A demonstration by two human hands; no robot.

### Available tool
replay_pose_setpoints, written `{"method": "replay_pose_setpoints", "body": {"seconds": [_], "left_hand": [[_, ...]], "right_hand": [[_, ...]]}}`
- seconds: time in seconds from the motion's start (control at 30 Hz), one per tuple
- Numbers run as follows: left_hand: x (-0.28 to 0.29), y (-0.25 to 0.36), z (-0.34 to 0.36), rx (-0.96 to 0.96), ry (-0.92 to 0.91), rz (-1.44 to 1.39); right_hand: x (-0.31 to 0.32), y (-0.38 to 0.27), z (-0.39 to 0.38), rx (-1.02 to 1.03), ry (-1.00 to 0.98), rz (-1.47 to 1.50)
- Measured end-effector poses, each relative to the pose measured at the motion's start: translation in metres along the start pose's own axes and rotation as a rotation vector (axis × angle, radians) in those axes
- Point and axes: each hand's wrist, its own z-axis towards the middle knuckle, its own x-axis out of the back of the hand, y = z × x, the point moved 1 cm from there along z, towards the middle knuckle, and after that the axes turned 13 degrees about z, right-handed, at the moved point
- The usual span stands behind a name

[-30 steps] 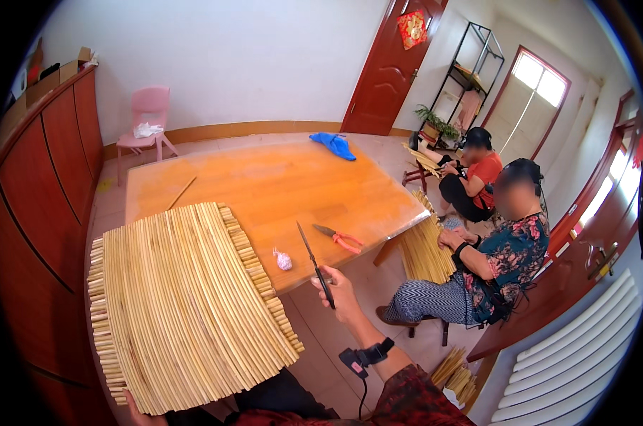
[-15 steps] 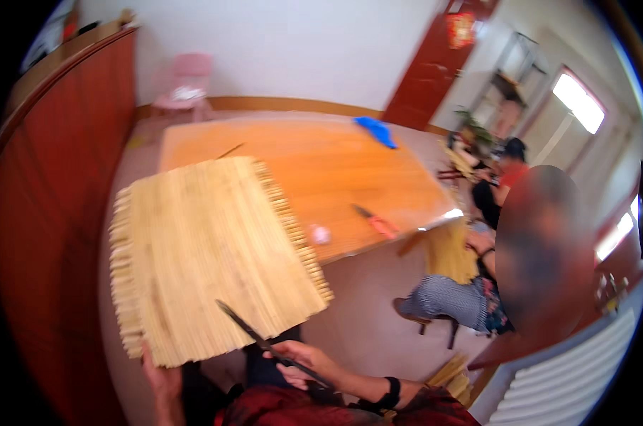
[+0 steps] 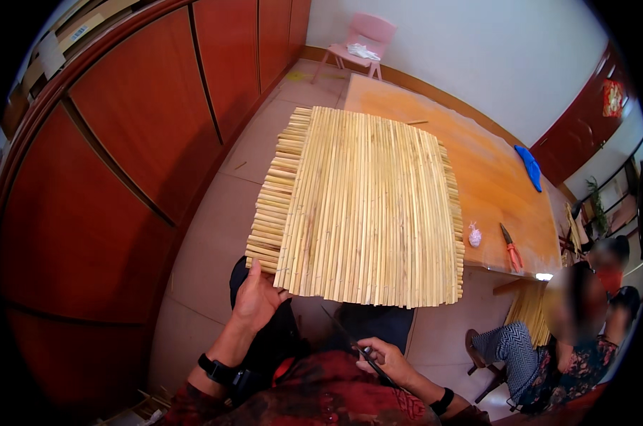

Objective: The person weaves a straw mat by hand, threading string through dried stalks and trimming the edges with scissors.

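Mat (image 3: 370, 213) of pale yellow stalks fills the centre of the view, its upper layer running roughly from 12 to 6 o'clock; ends of crosswise stalks jut out along its 9 and 3 o'clock sides. Counted from the mat's middle, the left hand (image 3: 257, 298) is at 8 o'clock, touching the corner, its thumb against the stalk ends; its fingers pass partly out of sight beneath, so I cannot tell whether that grip is closed. At 6 o'clock, below the near edge, the right hand (image 3: 385, 362) has its grip wrapped around a slim dark tool (image 3: 351, 339), whose tip points between 10 and 11 o'clock.

The mat overlaps part of the wooden surface (image 3: 492, 192); whether it rests there, I cannot tell. Between 3 and 4 o'clock on that surface sit a pinkish-white ball (image 3: 475, 235) and, farther out, red-handled pliers (image 3: 512, 250). A blue cloth (image 3: 529, 169) lies between 2 and 3 o'clock, a thin stick (image 3: 417, 122) at 1 o'clock. A pink chair (image 3: 372, 28) stands at 12 o'clock, reddish-brown cabinets (image 3: 144, 106) at 10. At 4 o'clock sits a co-worker (image 3: 507, 348) in patterned trousers, near more stalks (image 3: 531, 309).
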Motion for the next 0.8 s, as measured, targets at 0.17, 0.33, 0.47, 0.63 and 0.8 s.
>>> {"method": "replay_pose_setpoints", "body": {"seconds": [0.17,0.33,0.47,0.63,0.8], "left_hand": [[0.017,0.014,-0.002,0.031,0.005,-0.111],[0.014,0.023,0.003,0.071,0.137,0.034],[0.02,0.024,0.005,0.118,0.187,0.084],[0.019,0.031,0.007,0.092,0.195,0.211],[0.023,0.037,0.015,0.189,0.236,0.276]], "right_hand": [[0.001,0.002,0.002,0.044,0.012,-0.021],[-0.006,-0.006,0.001,0.243,-0.043,-0.227],[-0.007,-0.006,0.007,0.34,-0.007,-0.19],[-0.01,-0.012,0.023,0.562,0.023,-0.011],[-0.007,-0.023,0.023,0.602,0.029,-0.248]]}}
